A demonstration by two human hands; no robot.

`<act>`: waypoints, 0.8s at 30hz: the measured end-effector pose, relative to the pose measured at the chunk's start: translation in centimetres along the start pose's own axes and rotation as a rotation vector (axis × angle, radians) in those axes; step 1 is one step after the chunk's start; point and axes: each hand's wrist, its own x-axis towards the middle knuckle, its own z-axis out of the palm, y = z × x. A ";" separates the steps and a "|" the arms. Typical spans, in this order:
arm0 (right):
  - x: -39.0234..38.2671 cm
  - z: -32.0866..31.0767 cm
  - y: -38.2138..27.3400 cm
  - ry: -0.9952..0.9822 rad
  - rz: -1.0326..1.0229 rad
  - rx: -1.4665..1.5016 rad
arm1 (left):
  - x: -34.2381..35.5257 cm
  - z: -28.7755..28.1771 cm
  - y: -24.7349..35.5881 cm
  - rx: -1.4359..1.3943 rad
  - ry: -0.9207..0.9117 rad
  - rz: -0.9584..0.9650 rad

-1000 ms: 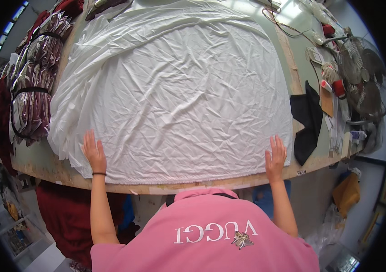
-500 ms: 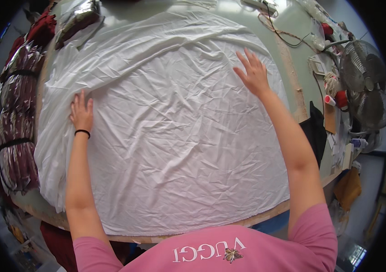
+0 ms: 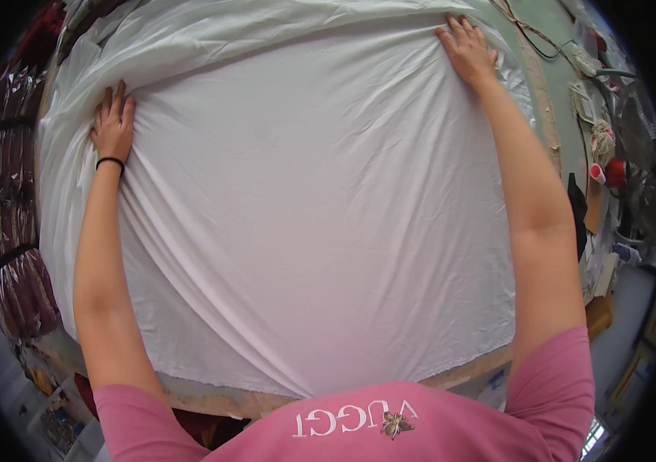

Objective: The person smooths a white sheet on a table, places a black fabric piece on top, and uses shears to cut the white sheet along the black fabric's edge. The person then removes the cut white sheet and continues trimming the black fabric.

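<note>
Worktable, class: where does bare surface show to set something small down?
A narrow greenish strip of the worktable, between the wooden band right of the white cloth and the pale twine. Crowded: left edge, wrapped bundles; right edge, twine and red item.

The left hand and right hand rest on a big white cloth. It is wrinkled near both. It lies on the surface. Shiny dark red packs sit at the left.
</note>
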 end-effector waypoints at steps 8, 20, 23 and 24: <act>-12.1 -5.5 -0.3 0.203 -0.249 0.102 | -13.4 -8.7 3.8 -0.281 0.132 0.108; -14.2 -4.4 4.7 -0.037 -0.038 0.039 | -33.5 -13.5 -4.5 0.021 -0.076 -0.247; -14.8 -5.3 4.3 -0.029 -0.049 0.053 | -34.9 -14.4 -4.4 0.033 -0.071 -0.276; -15.2 -6.1 3.8 -0.010 -0.085 0.091 | -34.8 -15.0 -3.9 0.027 -0.039 -0.271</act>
